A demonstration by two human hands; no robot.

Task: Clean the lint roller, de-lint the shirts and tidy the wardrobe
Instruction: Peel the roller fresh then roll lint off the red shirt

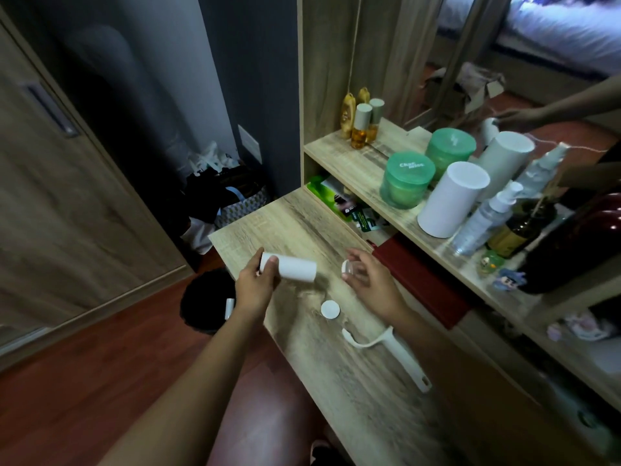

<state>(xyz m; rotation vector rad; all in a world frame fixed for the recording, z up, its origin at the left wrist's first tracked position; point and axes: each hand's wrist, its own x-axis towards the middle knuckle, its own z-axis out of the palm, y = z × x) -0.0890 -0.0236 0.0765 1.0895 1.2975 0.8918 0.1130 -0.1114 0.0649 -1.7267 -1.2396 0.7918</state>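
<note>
Down at centre frame, the left hand [256,286] gripped the white roll [291,266] while the right hand [366,275] pinched an end cap [346,266]. Roller-cleaning step, looked like; next probably meant refitting onto the handle [386,351].

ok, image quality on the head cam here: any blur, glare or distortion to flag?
Head view: dim indoor light, corners dark. Wide-angle bend curves the wardrobe door and desk edge. Left hand and roll fairly sharp; right hand smeared, so the small white piece it holds is unclear. Mirror reflections soft; mild sheen on the desk.
</note>
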